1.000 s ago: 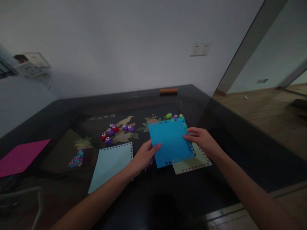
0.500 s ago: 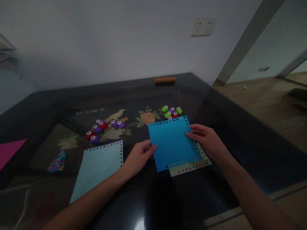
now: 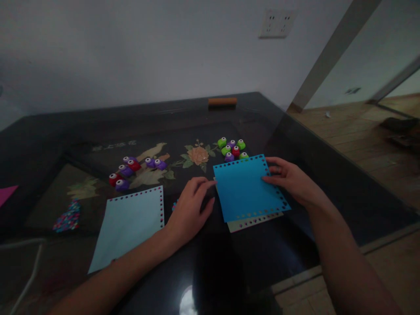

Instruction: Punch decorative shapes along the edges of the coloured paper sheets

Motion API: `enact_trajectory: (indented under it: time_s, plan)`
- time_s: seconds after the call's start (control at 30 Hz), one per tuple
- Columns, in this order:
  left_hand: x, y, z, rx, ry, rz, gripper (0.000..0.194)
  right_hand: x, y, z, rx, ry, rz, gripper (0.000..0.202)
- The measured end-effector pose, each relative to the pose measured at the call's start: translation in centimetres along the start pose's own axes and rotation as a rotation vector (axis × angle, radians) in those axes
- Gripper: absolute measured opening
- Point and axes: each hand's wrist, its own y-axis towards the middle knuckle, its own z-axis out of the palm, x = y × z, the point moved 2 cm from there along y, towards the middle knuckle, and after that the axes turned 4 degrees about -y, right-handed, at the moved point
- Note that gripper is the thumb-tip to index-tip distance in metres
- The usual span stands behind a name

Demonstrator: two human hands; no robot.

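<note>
A bright blue square sheet point(image 3: 246, 188) with small star-like marks along its edges lies over a pale yellowish sheet point(image 3: 234, 225), whose lower edge shows. My right hand point(image 3: 285, 177) holds the blue sheet's right edge between thumb and fingers. Near its left edge is my left hand point(image 3: 196, 203), fingers apart, the index fingertip at the sheets' left side. A light blue sheet point(image 3: 131, 223) with dark marks along its top and right edges lies left of my left hand, partly behind my forearm. Small blue bits point(image 3: 174, 204) show beside my left hand.
Green, purple and red eyeball-topped pieces point(image 3: 235, 151) sit behind the blue sheet; more purple and red ones point(image 3: 125, 170) are at the left. A pile of colourful bits point(image 3: 68, 217), a pink sheet point(image 3: 7, 193) and an orange-brown roll point(image 3: 222, 102) lie on the dark table point(image 3: 157, 118).
The blue sheet has shifted right and now covers more of the pale sheet. My left hand has let go of its left edge and opened. The view has shifted slightly.
</note>
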Motion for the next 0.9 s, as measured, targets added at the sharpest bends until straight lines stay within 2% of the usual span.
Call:
enact_trajectory:
  time_s: [0.13,0.27,0.47,0.9]
  plan:
    - [-1.2,-0.8,0.9,0.084,0.129,0.151,0.033,-0.3,-0.2,-1.7,-0.04,-0.011,0.023,0.064]
    - [-1.6,-1.2,1.7,0.141,0.211,0.193,0.033,-0.5,-0.4,-2.0,0.059,-0.035,0.07,0.062]
    - [-1.3,-1.3,2.4,0.184,0.217,0.183,0.035,-0.8,-0.3,-0.5,0.208,-0.025,0.089,0.06]
    - [-1.0,-1.5,2.9,0.18,0.221,0.144,0.041,-1.2,0.1,-0.1,0.177,-0.081,0.076,0.056]
